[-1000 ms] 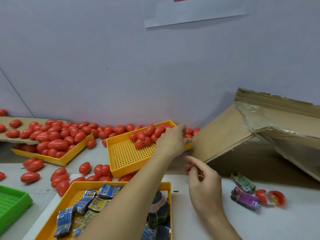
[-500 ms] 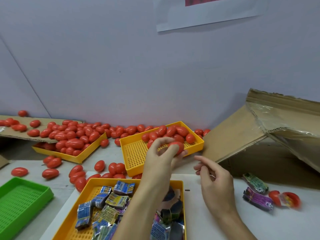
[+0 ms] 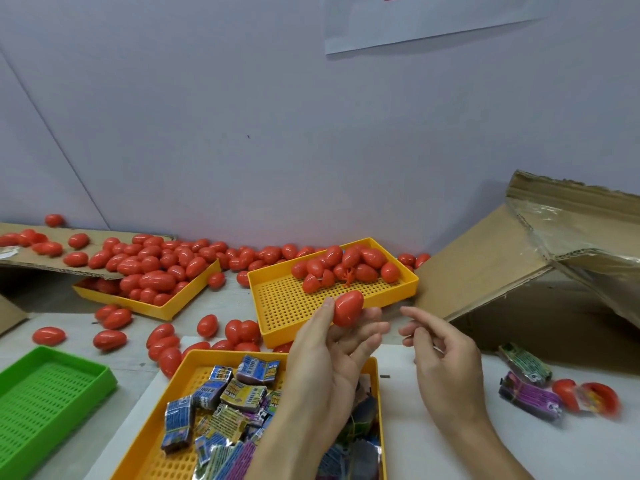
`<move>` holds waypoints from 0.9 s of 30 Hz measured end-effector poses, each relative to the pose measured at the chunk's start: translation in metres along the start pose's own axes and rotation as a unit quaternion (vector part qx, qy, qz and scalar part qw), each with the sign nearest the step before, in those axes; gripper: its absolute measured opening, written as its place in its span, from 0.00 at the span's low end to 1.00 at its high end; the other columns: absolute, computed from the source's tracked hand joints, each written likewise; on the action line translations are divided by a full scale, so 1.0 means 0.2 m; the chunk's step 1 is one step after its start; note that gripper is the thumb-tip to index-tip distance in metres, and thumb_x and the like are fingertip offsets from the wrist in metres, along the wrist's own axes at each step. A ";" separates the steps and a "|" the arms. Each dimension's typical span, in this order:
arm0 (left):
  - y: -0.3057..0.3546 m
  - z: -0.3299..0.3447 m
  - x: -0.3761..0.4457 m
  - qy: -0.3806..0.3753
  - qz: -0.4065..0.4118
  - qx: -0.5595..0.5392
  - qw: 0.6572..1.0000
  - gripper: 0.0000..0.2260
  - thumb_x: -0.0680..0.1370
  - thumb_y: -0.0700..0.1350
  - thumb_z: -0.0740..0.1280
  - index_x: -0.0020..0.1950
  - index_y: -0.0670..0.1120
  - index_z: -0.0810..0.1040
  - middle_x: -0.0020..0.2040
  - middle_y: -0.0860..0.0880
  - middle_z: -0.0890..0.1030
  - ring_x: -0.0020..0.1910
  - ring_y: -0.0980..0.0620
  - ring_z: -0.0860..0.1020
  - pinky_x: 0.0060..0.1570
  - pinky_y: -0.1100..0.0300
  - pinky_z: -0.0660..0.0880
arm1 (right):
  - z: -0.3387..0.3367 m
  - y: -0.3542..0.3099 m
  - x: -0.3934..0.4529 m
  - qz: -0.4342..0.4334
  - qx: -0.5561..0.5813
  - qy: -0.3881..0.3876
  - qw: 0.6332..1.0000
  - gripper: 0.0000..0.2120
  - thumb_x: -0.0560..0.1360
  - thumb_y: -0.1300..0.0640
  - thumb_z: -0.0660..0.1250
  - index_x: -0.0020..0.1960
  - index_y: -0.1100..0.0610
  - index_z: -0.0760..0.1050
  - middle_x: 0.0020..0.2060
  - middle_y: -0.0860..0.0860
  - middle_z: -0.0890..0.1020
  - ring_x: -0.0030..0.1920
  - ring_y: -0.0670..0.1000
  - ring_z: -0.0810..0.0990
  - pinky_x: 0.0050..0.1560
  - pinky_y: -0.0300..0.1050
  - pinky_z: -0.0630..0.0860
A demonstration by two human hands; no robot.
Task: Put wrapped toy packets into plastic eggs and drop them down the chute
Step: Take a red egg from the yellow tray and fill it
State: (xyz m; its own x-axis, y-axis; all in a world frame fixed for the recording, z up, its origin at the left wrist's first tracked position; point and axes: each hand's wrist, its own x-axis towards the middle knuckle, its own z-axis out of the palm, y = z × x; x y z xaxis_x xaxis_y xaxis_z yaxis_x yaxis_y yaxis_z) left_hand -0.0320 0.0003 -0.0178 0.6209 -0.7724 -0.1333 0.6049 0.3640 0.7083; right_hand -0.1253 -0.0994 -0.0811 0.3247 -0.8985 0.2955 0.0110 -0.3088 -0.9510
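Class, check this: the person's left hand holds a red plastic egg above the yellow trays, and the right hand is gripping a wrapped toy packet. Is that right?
Not quite. In the head view the left hand does hold the red egg above the yellow trays, but the right hand holds nothing; its fingers are loosely curled beside the egg.

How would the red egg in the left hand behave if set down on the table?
The red egg looks smooth and rounded, so it would probably roll. The left hand holds it with fingertips alone, which suggests it is light. Its glossy shell may be slippery.
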 end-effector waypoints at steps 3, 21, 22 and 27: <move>0.01 -0.01 0.00 -0.015 0.022 0.018 0.999 0.16 0.73 0.49 0.67 0.54 0.41 0.82 0.43 0.39 0.84 0.33 0.48 0.81 0.32 0.60 0.79 | 0.00 0.00 0.00 0.002 0.000 0.000 1.000 0.15 0.80 0.63 0.61 0.54 0.45 0.80 0.39 0.45 0.83 0.43 0.40 0.80 0.39 0.36 0.73; -0.01 -0.06 -0.01 0.021 0.222 0.315 0.923 0.12 0.77 0.38 0.71 0.55 0.54 0.78 0.48 0.54 0.83 0.46 0.50 0.85 0.37 0.60 0.81 | 0.00 0.00 -0.01 -0.004 -0.012 0.001 1.000 0.16 0.79 0.64 0.62 0.54 0.44 0.80 0.39 0.43 0.83 0.42 0.42 0.80 0.36 0.35 0.77; 0.00 -0.07 -0.01 0.026 0.219 0.300 0.928 0.10 0.79 0.39 0.69 0.55 0.54 0.79 0.47 0.52 0.83 0.45 0.50 0.85 0.37 0.60 0.81 | 0.00 -0.01 -0.01 -0.005 -0.011 0.001 1.000 0.17 0.79 0.64 0.62 0.53 0.43 0.80 0.39 0.43 0.83 0.42 0.43 0.80 0.36 0.35 0.78; 0.06 -0.10 0.00 0.046 0.173 0.175 0.968 0.13 0.84 0.42 0.57 0.56 0.44 0.81 0.39 0.41 0.82 0.32 0.46 0.81 0.31 0.59 0.78 | 0.00 -0.01 -0.01 -0.014 -0.017 -0.002 1.000 0.16 0.79 0.64 0.62 0.53 0.43 0.79 0.39 0.44 0.83 0.41 0.43 0.80 0.38 0.33 0.78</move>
State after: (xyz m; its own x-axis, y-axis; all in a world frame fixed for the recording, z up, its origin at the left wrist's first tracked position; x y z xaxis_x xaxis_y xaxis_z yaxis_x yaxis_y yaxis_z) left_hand -0.0143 0.0141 -0.0225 0.8076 -0.5804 0.1044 0.1572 0.3825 0.9105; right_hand -0.1256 -0.0967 -0.0800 0.3282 -0.8885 0.3208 -0.0132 -0.3439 -0.9389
